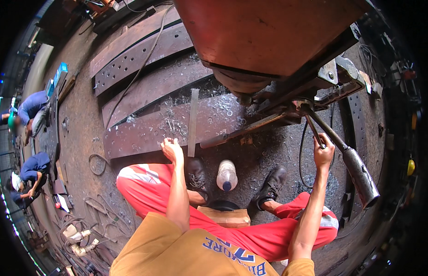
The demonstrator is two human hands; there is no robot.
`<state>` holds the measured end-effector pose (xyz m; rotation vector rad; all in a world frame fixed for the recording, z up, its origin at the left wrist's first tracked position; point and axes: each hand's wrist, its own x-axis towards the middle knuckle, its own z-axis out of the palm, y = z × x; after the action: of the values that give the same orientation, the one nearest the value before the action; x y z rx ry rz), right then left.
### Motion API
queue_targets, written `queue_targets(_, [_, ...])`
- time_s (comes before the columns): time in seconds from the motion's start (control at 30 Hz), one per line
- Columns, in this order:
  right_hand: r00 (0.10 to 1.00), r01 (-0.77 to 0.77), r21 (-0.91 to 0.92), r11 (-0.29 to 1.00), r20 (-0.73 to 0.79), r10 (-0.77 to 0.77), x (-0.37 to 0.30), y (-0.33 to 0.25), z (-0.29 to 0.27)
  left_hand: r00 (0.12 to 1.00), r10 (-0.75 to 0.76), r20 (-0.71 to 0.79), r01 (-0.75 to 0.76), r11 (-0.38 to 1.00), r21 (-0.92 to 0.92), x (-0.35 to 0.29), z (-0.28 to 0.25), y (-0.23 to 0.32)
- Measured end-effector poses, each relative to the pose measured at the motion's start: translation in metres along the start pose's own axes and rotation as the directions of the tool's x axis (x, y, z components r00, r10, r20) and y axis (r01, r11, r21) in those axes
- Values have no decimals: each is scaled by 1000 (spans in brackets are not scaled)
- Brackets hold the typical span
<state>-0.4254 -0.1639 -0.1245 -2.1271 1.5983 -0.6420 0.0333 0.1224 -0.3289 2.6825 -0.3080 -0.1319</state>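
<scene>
My right hand (323, 151) is wrapped round a thin metal lever (313, 129) on the side of a large reddish-orange drilling machine (264, 37). Just beyond it a thick pipe handle (359, 177) slants down to the right. Over the near edge of a long steel plate (145, 138) hangs my left hand (171, 149), its fingers curled together; whether anything small is in them is hidden. Beside that hand a flat metal strip (193, 122) lies across the plate. Metal shavings and chalk-like rings cover the plate under the machine. A dark bar handle (218, 140) reaches out from the machine's base.
A clear bottle with a blue cap (227, 175) stands between my shoes, near a wooden block (225, 217). More drilled plates (140, 57) lie behind, crossed by a cable (147, 64). Two people (34, 168) bend over work at far left. Cables and fittings (80, 239) litter the lower left.
</scene>
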Motion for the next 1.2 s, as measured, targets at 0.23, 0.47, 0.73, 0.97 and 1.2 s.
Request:
queue_targets(0.23, [1000, 6, 105, 994, 6, -7, -5, 5, -1, 996, 45, 74, -4, 878, -478, 13, -33, 57])
queue_targets(0.47, [979, -200, 78, 977, 56, 196, -1, -6, -2, 734, 579, 354, -354, 772, -528, 1, 16, 147])
queue_targets(0.73, [994, -74, 120, 990, -69, 82, -4, 9, 9, 619, 769, 157, -673, 623, -399, -19, 70, 171])
queue_targets(0.97, [994, -52, 83, 995, -93, 60, -5, 4, 7, 577, 769, 275, -699, 639, -321, -39, 63, 178])
queue_targets(1.2, [995, -64, 98, 993, -75, 71, -4, 4, 6, 481, 822, 306, -775, 562, -290, -20, 87, 198])
